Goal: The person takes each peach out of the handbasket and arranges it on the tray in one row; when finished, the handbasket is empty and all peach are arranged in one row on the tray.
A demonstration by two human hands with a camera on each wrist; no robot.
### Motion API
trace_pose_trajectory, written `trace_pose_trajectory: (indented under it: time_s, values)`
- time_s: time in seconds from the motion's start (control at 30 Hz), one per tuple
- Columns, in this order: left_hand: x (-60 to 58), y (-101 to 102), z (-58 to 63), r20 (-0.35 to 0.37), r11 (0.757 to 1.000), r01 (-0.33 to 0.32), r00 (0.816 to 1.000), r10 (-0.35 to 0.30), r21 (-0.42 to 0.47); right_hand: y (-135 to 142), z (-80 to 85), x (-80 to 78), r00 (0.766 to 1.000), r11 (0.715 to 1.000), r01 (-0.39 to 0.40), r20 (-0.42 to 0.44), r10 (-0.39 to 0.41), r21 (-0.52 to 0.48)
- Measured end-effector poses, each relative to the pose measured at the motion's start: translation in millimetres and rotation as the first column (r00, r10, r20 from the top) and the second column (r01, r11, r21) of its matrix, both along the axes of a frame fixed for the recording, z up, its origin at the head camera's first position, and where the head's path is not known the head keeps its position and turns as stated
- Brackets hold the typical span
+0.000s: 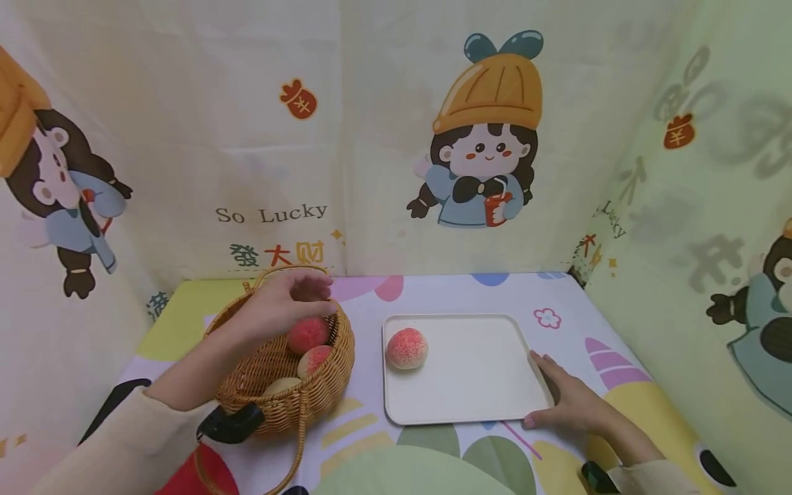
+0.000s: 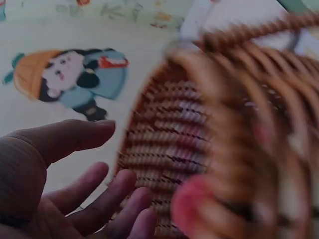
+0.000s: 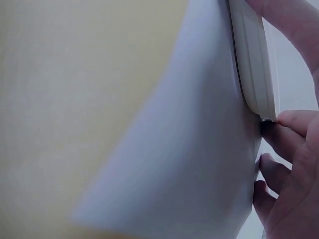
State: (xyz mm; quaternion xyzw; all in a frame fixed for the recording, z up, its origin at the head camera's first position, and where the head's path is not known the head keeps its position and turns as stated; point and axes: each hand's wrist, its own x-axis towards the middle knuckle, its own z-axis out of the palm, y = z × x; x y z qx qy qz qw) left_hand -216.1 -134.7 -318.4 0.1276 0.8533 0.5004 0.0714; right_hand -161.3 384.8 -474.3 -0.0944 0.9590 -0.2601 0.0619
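A woven wicker basket [image 1: 278, 385] stands at the left, with several pink-and-cream peaches [image 1: 309, 335] inside. My left hand [image 1: 287, 299] is over the basket with its fingers loosely spread and nothing in them; in the left wrist view, the hand [image 2: 84, 179] shows beside the wicker. A white rectangular tray [image 1: 464, 392] lies to the right of the basket. One peach [image 1: 406, 348] sits at the tray's left side. My right hand [image 1: 572, 399] holds the tray's near right corner, thumb at the front edge and fingers along the right edge.
The basket's thin handle [image 1: 301, 440] hangs down its front side. Below it, a red patch [image 1: 204, 471] shows near the left sleeve. A patterned cloth [image 1: 433, 289] covers the table, and printed curtains [image 1: 377, 137] close it in at the back and sides.
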Motion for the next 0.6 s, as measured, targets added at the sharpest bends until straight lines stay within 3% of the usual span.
trace_pose_trajectory:
  time_s: [0.13, 0.27, 0.4, 0.6]
  values:
    - [-7.8, -31.4, -27.8, 0.147, 0.991, 0.106, 0.985, -0.093, -0.085, 1.5, 0.3, -0.5, 1.0, 1.0, -0.007, -0.005, 0.007, -0.004]
    - [-5.0, -41.0, -45.9, 0.248, 0.966, 0.182, 0.959, -0.134, -0.184, 1.5, 0.8, -0.9, 1.0, 1.0, -0.012, -0.012, 0.012, -0.007]
    - [-2.0, -44.9, -54.0, 0.317, 0.934, 0.215, 0.941, -0.12, -0.286, 1.5, 1.0, -0.1, 1.0, 1.0, -0.01, -0.013, 0.009, -0.01]
    - [3.1, -46.5, -56.9, 0.388, 0.894, 0.276, 0.913, -0.129, -0.352, 0.7, 0.6, 0.1, 1.0, 1.0, -0.009, -0.019, 0.009, -0.011]
